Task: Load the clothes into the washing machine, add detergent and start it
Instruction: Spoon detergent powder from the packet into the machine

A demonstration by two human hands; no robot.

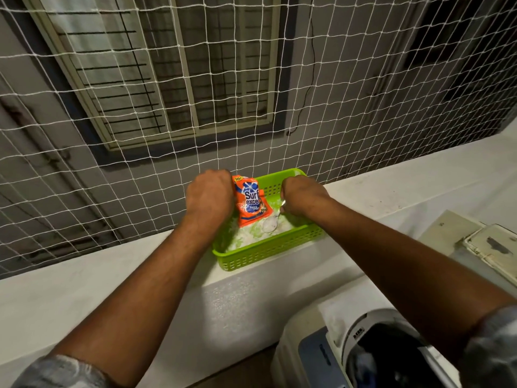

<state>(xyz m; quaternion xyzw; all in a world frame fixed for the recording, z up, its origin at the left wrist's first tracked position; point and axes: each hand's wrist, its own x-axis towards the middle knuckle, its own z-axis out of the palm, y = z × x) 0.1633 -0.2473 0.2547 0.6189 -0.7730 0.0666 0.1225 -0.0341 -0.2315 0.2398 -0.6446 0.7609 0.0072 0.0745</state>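
Dark clothes (391, 357) lie in the open washing machine (361, 323), while in the green basket (268, 254) at the ledge's (112, 275) far edge the left hand (209, 197) grips the Surf Excel sachet (253, 204) and the right hand (303, 196) pinches a spoon (272, 224), whose powder may spill if tilted on the way

white ledge (117, 275) carries green basket (268, 249).

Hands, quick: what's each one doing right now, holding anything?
Left hand: closed, gripping the orange detergent packet by its top edge.
Right hand: closed, holding a spoon in the green basket.
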